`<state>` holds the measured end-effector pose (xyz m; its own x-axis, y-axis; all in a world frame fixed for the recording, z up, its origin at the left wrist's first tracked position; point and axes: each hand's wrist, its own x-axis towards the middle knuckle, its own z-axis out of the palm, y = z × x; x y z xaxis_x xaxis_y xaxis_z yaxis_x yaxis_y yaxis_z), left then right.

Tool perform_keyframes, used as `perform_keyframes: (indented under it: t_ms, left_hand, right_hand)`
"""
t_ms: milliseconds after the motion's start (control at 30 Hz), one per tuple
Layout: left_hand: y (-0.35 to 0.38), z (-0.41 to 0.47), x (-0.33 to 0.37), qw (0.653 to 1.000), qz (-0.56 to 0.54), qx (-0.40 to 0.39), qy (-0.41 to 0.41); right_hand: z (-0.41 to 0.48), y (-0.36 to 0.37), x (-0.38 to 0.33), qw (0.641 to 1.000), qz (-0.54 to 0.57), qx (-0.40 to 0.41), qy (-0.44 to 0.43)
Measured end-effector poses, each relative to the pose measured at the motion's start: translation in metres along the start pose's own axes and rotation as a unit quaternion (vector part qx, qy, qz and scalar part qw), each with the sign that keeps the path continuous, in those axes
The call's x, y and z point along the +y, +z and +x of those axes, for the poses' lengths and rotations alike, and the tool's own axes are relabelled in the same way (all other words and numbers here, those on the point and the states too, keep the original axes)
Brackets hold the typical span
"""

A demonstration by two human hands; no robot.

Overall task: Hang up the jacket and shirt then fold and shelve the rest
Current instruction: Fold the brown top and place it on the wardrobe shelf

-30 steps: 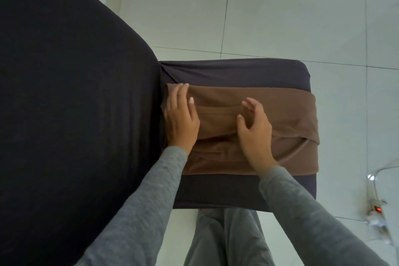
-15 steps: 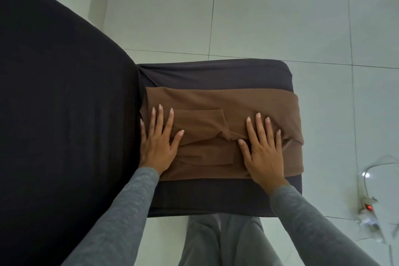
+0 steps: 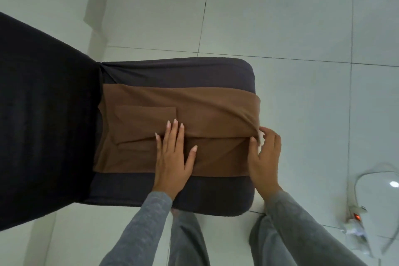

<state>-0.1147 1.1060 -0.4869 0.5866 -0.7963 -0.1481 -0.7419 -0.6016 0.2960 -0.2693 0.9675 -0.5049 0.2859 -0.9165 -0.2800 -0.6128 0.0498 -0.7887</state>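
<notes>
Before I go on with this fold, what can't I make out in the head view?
Head view only:
- Type of the brown garment: folds hide its shape.
- Its right-end corner: covered by the pinching right hand.
- Fabric beneath the flat left hand.
- Outside the frame: shelf, other clothes.

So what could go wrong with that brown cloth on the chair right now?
1. The right hand pinches the end of the cloth at the edge of the seat; if the grip slips, that end may drop to the floor.
2. Only the flat left hand pins the middle, so a hard pull could drag the folded layers askew.
3. A power strip lies on the floor near the person's legs: a possible trip hazard.
</notes>
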Motion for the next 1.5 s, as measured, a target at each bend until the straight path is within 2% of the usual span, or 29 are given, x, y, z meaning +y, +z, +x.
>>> perform_keyframes:
  t_ms: [33,100,167,233,300,400,500,567,733,900,1067,1167,1267,1367,1500]
  left_hand:
    - [0.004,0.004,0.016,1.000,-0.010,0.004,0.018]
    - [0.016,0.015,0.050,0.998,-0.008,0.000,0.069]
    - [0.027,0.029,0.073,0.995,-0.017,-0.001,0.096]
    - [0.038,0.042,0.087,0.994,-0.037,0.006,0.103]
    - [0.044,0.048,0.092,0.993,-0.043,0.022,0.111]
    - [0.051,0.049,0.094,0.990,-0.042,0.037,0.129]
    - [0.050,0.047,0.088,0.987,-0.047,0.035,0.147]
    - [0.048,0.047,0.086,0.985,-0.050,0.029,0.164]
    - [0.042,0.046,0.080,0.980,-0.063,0.003,0.187]
    - [0.036,0.050,0.079,0.973,-0.049,-0.004,0.227]
    - [0.029,0.075,0.097,0.972,-0.036,-0.019,0.230]
    - [0.036,0.111,0.119,0.971,0.017,-0.040,0.236]
    - [0.051,0.152,0.152,0.954,0.119,-0.118,0.248]
    - [0.080,0.187,0.182,0.909,0.252,-0.225,0.246]
    - [0.120,0.215,0.203,0.840,0.362,-0.378,0.147]
  right_hand:
    - [0.007,-0.004,0.005,0.995,0.040,0.006,0.092]
    - [0.025,-0.015,0.013,0.948,0.125,-0.044,0.289]
    - [0.041,-0.022,0.017,0.888,0.222,-0.097,0.391]
    - [0.055,-0.028,0.018,0.830,0.348,-0.103,0.423]
    - [0.066,-0.027,0.021,0.780,0.427,-0.123,0.440]
    - [0.081,-0.024,0.031,0.723,0.442,-0.169,0.504]
    - [0.086,-0.021,0.045,0.663,0.493,-0.141,0.546]
    - [0.089,-0.020,0.051,0.641,0.522,-0.128,0.548]
    - [0.100,-0.023,0.059,0.634,0.574,-0.043,0.516]
    - [0.110,-0.032,0.084,0.701,0.545,0.074,0.455]
    - [0.105,-0.034,0.097,0.726,0.520,0.120,0.433]
    - [0.104,-0.028,0.106,0.738,0.504,0.136,0.427]
    - [0.104,-0.022,0.117,0.735,0.507,0.137,0.430]
    - [0.103,-0.015,0.128,0.715,0.531,0.142,0.431]
    - [0.097,0.000,0.139,0.701,0.556,0.124,0.430]
